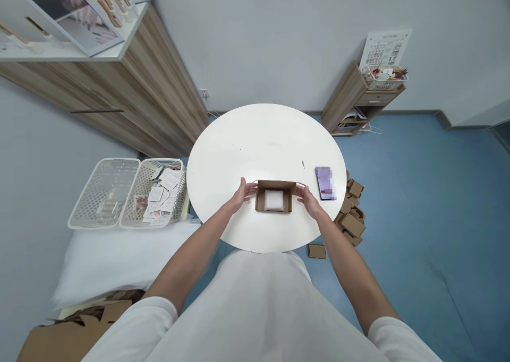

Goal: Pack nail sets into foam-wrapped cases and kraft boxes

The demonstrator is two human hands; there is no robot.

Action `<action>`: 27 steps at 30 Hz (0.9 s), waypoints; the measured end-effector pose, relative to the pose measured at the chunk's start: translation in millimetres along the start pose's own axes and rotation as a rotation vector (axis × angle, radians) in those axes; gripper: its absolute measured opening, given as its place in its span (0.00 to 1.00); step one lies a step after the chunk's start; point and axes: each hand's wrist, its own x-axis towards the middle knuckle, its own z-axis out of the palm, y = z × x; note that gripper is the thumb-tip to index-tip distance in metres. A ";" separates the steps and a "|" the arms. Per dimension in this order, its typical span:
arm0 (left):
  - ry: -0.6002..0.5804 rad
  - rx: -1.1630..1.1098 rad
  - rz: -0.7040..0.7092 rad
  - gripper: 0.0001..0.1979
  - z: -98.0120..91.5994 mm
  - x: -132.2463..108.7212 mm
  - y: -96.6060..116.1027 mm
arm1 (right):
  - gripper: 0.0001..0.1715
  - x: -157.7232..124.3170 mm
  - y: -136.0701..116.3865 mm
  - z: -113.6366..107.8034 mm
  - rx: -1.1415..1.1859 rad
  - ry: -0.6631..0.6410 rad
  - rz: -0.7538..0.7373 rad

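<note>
A small brown cardboard box [261,204] stands open at the top on the white round table, near its front edge. Inside lies a white, soft-looking packet [274,199]. My left hand [241,193] is at the box's left side, thumb raised and fingers stretched toward the side flap. On the other side, my right hand [306,197] has its fingers extended at the right flap. Both hands look open; whether the fingertips press on the cardboard is hard to make out. Thin flap edges stick out over the fingers on each side.
A phone [325,183] lies on the white table [263,139] at right. Folded cardboard boxes [353,224] are piled on the floor beyond, with one box [316,251] nearer me. White baskets [153,225], one holding cards and packets, stand at left. A wooden cabinet [159,86] rises behind.
</note>
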 end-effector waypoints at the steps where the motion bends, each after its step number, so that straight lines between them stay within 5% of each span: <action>1: -0.011 0.017 -0.005 0.42 -1.8 -1.4 0.5 | 0.38 -2.1 0.0 -1.2 0.000 -0.013 0.008; 4: -0.028 0.057 -0.010 0.38 -5.6 -5.1 -0.1 | 0.40 -8.1 -1.7 -4.1 0.000 -0.043 0.038; 10: -0.053 0.101 -0.012 0.26 1.6 -10.8 -13.1 | 0.28 -18.8 -4.4 6.8 -0.055 -0.086 0.106; 18: 0.184 0.386 -0.016 0.24 18.2 -10.2 -48.5 | 0.24 -26.3 29.4 37.8 -0.359 0.309 0.134; 27: 0.282 0.497 0.033 0.20 27.9 -3.5 -71.3 | 0.21 -24.1 46.7 48.8 -0.474 0.353 0.135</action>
